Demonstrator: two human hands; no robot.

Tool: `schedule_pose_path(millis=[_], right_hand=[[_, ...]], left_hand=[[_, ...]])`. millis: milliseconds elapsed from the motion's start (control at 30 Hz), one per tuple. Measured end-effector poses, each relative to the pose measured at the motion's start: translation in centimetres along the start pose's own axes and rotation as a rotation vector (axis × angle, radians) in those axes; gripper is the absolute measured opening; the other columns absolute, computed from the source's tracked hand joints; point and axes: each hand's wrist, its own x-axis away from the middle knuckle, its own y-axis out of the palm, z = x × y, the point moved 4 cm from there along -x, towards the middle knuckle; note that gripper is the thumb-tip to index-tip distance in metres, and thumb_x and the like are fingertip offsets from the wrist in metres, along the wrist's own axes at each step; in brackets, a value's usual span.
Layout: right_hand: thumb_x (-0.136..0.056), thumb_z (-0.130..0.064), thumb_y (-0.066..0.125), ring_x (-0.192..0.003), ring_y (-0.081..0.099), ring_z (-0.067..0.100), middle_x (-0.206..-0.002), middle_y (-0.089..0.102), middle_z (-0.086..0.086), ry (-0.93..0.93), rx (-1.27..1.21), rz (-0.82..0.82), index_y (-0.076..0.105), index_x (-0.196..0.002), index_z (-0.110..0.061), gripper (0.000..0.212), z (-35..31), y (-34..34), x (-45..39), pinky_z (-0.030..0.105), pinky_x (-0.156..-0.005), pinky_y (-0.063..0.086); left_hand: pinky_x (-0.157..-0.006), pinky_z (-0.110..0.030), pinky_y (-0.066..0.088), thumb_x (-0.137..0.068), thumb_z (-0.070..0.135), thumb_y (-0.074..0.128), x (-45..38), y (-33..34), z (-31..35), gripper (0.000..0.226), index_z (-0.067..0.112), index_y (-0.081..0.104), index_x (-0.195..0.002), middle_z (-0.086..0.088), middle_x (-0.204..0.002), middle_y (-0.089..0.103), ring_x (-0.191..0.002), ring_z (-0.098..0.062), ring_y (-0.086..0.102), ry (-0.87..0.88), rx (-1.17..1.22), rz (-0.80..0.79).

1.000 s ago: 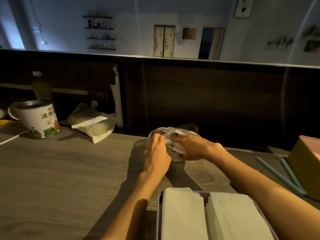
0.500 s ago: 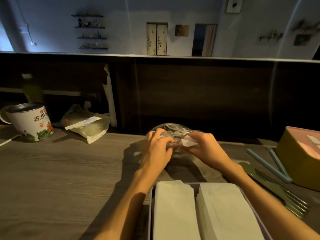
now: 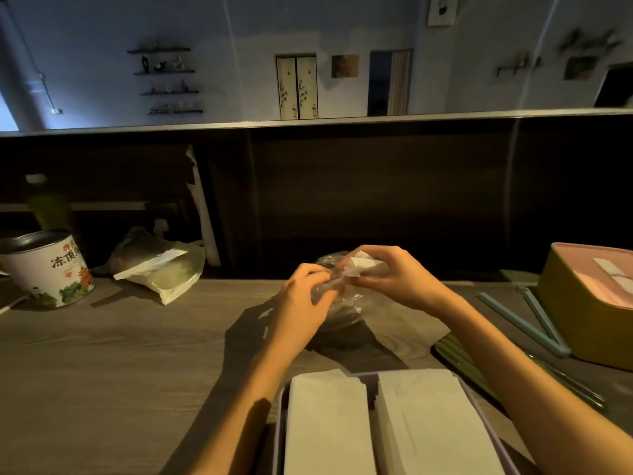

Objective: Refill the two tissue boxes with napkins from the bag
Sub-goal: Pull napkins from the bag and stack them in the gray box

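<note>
Pinching the crinkled clear plastic bag (image 3: 337, 299) between thumb and fingertips, the left hand (image 3: 303, 303) holds it just above the grey wood-grain table (image 3: 113, 365). The right hand (image 3: 394, 279), touching the bag's upper right side, has its fingers curled round a folded white napkin (image 3: 364, 267) at the bag's mouth.

Nearer the person than the bag lies an open lilac rectangular tissue box (image 3: 280, 423), with two stacks of white napkins (image 3: 387, 423) side by side in it. Far right of the bag stands a second tissue box, yellow-sided with a pink top (image 3: 589, 303), a white sheet showing in its slot. Between that box and the bag lie pale blue sticks (image 3: 520, 320), and closer to the person dark cutlery that is hard to make out.

Left of the bag lies a translucent pouch with a white strip across it (image 3: 161, 272), and further left stands a white printed round tin (image 3: 48, 269) with Chinese characters.
</note>
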Motion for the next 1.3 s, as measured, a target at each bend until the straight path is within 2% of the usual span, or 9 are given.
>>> schedule_pose_path(millis=[67,167,367,600,733,933,1033,1200,1300], right_hand=[[-0.09,-0.037,0.075,-0.096,0.068,0.001,-0.101,0.074,-0.012,0.028,-0.02,0.014,0.074,-0.109,-0.028,0.022,0.4,-0.2,0.0,0.029,-0.084,0.058],[-0.089,-0.04,0.076,-0.089,0.068,0.003,-0.095,0.073,-0.009,0.076,0.007,0.051,0.074,-0.105,-0.027,0.02,1.2,-0.2,0.0,0.035,-0.081,0.059],[-0.094,-0.025,0.072,-0.101,0.065,-0.006,-0.102,0.072,-0.018,-0.046,-0.073,0.013,0.074,-0.11,-0.028,0.016,-0.5,0.0,-0.1,0.012,-0.084,0.051],[-0.093,-0.03,0.072,-0.098,0.065,-0.003,-0.103,0.07,-0.016,-0.058,0.046,0.042,0.072,-0.112,-0.03,0.019,-0.3,0.3,-0.4,0.02,-0.083,0.054],[-0.093,-0.034,0.072,-0.089,0.061,-0.003,-0.1,0.065,-0.018,0.008,0.155,-0.021,0.071,-0.112,-0.033,0.02,0.8,0.5,-0.1,0.016,-0.072,0.047],[-0.093,-0.03,0.073,-0.1,0.063,0.009,-0.111,0.066,-0.007,0.149,0.22,-0.045,0.073,-0.112,-0.026,0.02,2.7,1.1,0.3,0.018,-0.074,0.049],[-0.092,-0.029,0.074,-0.101,0.063,0.013,-0.112,0.066,-0.004,0.194,0.254,-0.034,0.073,-0.109,-0.025,0.017,4.1,1.3,0.8,0.02,-0.075,0.047],[-0.093,-0.03,0.072,-0.098,0.063,0.012,-0.111,0.067,-0.004,0.259,0.263,-0.067,0.072,-0.111,-0.027,0.018,5.1,1.4,1.0,0.017,-0.07,0.046],[-0.092,-0.032,0.074,-0.086,0.069,0.008,-0.099,0.072,-0.008,0.255,0.11,0.055,0.076,-0.107,-0.032,0.015,3.5,-0.1,0.9,0.021,-0.067,0.055]], left_hand=[[-0.076,0.0,0.043,-0.092,0.02,0.07,0.0,-0.3,-0.5,0.023,0.019,0.069,-0.114,0.013,-0.113,0.057,-0.098,0.007,0.054,-0.079,0.088,0.03],[-0.07,-0.016,0.048,-0.094,0.033,0.067,0.2,-0.3,-1.0,0.01,0.03,0.068,-0.104,0.009,-0.11,0.062,-0.099,-0.003,0.058,-0.195,0.171,-0.043],[-0.079,-0.023,0.048,-0.102,0.04,0.051,0.8,0.2,-0.1,0.031,0.017,0.066,-0.114,0.002,-0.113,0.061,-0.102,-0.01,0.058,-0.264,0.262,-0.18],[-0.075,-0.007,0.033,-0.087,0.023,0.076,0.1,-0.7,-0.4,0.019,0.013,0.074,-0.103,0.008,-0.115,0.052,-0.106,-0.003,0.036,-0.045,-0.146,0.039],[-0.072,-0.018,0.047,-0.075,0.02,0.086,0.2,-1.6,-0.6,0.021,0.017,0.07,-0.087,0.008,-0.101,0.058,-0.093,-0.011,0.055,-0.105,0.055,0.096],[-0.064,-0.018,0.057,-0.083,0.036,0.079,0.9,-2.0,-1.2,0.031,0.024,0.069,-0.109,0.01,-0.102,0.07,-0.093,-0.005,0.067,-0.396,0.375,-0.062],[-0.075,-0.025,0.059,-0.092,0.033,0.068,1.0,-2.6,-1.5,0.013,0.03,0.07,-0.104,0.006,-0.103,0.073,-0.093,-0.009,0.069,-0.462,0.545,-0.087],[-0.081,-0.027,0.055,-0.094,0.034,0.065,0.6,-4.2,-1.7,0.023,0.025,0.068,-0.115,0.002,-0.11,0.072,-0.102,-0.014,0.068,-0.525,0.876,0.26],[-0.087,-0.03,0.055,-0.095,0.035,0.064,0.7,-4.7,-1.6,0.022,0.026,0.065,-0.114,-0.002,-0.116,0.069,-0.11,-0.019,0.065,-0.541,1.049,0.401]])
